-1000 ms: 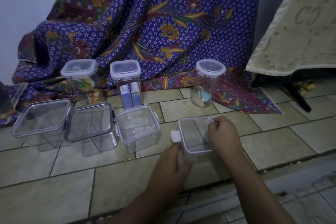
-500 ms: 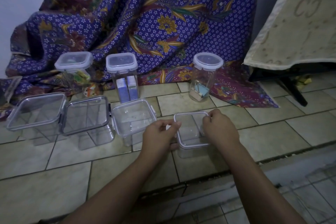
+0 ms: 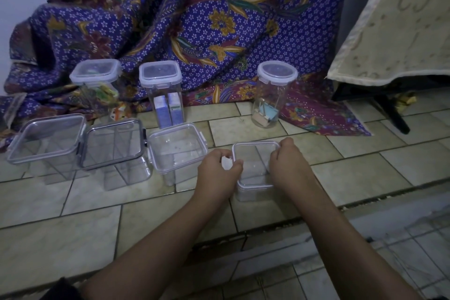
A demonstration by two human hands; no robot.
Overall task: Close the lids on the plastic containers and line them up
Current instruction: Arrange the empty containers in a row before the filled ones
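Now left hand (image 3: 216, 173) pinches latch tab (image 3: 227, 162); right hand (image 3: 286, 165) grips lid (image 3: 254, 153).

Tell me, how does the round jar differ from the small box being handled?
The round jar is tall and cylindrical; the small box is low and square. The round jar holds a few small items at its bottom; the small box looks empty. The round jar stands untouched; the left hand and right hand grip the small box's lid edges. Both are clear plastic with pale lids on.
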